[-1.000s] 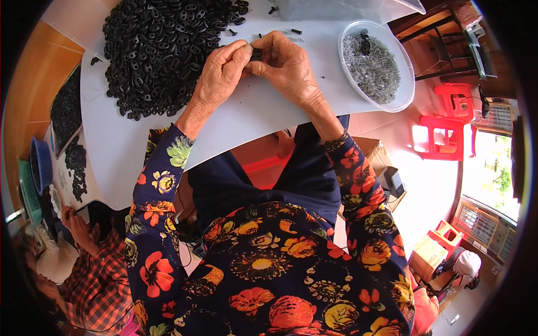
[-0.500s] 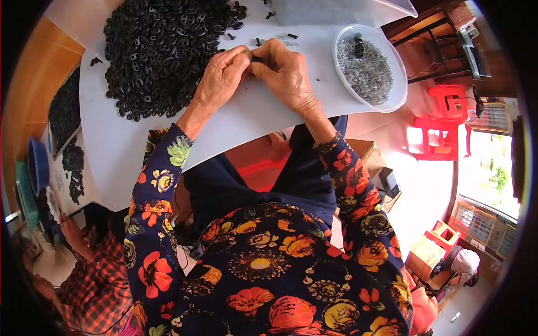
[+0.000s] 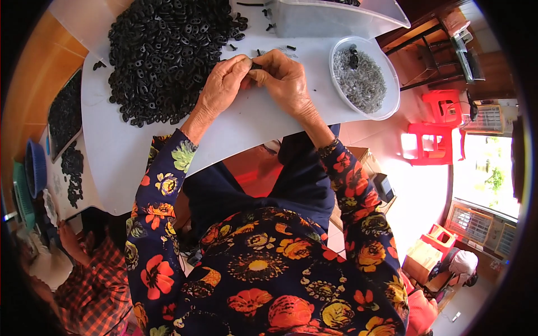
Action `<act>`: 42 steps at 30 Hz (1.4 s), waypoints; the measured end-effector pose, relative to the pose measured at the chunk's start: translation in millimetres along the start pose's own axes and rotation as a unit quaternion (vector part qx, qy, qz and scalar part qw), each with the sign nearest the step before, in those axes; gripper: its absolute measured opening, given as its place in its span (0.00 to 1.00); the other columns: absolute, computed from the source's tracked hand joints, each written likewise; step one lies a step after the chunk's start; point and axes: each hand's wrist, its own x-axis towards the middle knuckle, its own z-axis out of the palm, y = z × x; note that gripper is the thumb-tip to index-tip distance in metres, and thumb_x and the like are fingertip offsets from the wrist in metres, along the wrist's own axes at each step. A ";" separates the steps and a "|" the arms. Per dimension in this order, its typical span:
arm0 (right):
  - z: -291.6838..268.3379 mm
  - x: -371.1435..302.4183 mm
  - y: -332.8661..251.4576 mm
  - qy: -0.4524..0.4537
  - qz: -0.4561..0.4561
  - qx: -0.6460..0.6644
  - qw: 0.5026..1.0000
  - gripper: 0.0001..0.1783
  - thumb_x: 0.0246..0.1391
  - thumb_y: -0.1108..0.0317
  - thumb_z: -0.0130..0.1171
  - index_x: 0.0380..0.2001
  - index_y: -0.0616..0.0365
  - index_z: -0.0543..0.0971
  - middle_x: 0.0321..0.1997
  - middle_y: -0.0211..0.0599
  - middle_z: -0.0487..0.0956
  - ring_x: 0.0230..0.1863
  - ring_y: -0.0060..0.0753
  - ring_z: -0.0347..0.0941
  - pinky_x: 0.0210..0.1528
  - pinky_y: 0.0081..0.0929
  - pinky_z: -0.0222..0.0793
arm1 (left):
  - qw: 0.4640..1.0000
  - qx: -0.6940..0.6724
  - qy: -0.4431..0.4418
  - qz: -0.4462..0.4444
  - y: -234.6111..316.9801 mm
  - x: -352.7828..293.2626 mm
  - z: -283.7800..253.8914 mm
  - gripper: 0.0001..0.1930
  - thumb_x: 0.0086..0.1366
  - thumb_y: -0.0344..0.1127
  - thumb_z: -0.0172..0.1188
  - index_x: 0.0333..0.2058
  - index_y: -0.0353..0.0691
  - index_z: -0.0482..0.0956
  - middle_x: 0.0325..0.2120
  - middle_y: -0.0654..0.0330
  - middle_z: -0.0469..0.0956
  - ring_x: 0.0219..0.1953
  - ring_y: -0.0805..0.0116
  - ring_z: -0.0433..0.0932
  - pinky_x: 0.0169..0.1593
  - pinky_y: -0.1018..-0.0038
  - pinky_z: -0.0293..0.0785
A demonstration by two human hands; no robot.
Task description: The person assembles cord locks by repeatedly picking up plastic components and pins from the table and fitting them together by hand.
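Small black piece (image 3: 256, 66) sits at upper centre of the head view, pinched where the fingertips of both hands meet above the pale table (image 3: 241, 129). The left hand (image 3: 223, 84) and the right hand (image 3: 284, 81) are both narrow, thumbs and fingers closed on the piece, which they partly hide; its exact shape cannot be told.

Compared with a second ago, the hands show slightly lower in the frame, with the piece between their fingertips then as now. Most of the tabletop has also shifted downward: the heap of black oval parts (image 3: 168, 61) at upper left, and, at upper right, the round clear bowl (image 3: 393, 92), which has slid leftward too. Small clear pieces (image 3: 361, 87) fill that bowl, with a few dark ones (image 3: 353, 57) on top. More of the clear bin (image 3: 325, 23) shows at the top edge, including black contents (image 3: 348, 2) previously out of view. A thin black rod (image 3: 249, 4) has also appeared left of it.
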 end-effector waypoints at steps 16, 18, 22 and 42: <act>-48.7 58.7 -70.4 0.003 -0.229 -0.317 0.920 0.05 0.49 0.70 0.59 0.28 0.61 0.79 0.22 0.43 0.77 0.21 0.44 0.74 0.27 0.32 0.70 | 0.997 -0.044 -0.059 -0.028 10.6 -9.8 0.4 0.16 0.65 0.37 0.50 0.21 0.36 0.63 0.15 0.68 0.58 0.21 0.80 0.56 0.25 0.78 0.57; -49.4 52.4 -42.5 -0.012 -0.199 -0.348 0.916 0.05 0.50 0.72 0.57 0.29 0.61 0.79 0.24 0.44 0.77 0.24 0.47 0.74 0.29 0.35 0.71 | 0.996 -0.011 -0.064 -0.062 14.4 -8.6 4.2 0.14 0.63 0.36 0.51 0.21 0.34 0.64 0.14 0.65 0.60 0.20 0.76 0.57 0.26 0.76 0.60; -32.8 57.0 -16.1 -0.056 -0.142 -0.353 0.923 0.07 0.50 0.74 0.53 0.30 0.62 0.79 0.28 0.46 0.78 0.31 0.52 0.75 0.36 0.40 0.71 | 0.998 0.017 -0.047 -0.041 22.5 -9.3 13.6 0.14 0.60 0.35 0.54 0.21 0.31 0.66 0.15 0.58 0.64 0.20 0.69 0.62 0.28 0.72 0.63; -3.4 97.7 6.8 -0.149 -0.099 -0.431 0.885 0.09 0.44 0.69 0.60 0.30 0.62 0.80 0.24 0.46 0.78 0.28 0.51 0.74 0.34 0.39 0.71 | 0.996 0.023 -0.071 -0.038 21.6 -10.2 11.8 0.10 0.56 0.30 0.57 0.22 0.28 0.70 0.17 0.56 0.66 0.21 0.72 0.66 0.29 0.72 0.65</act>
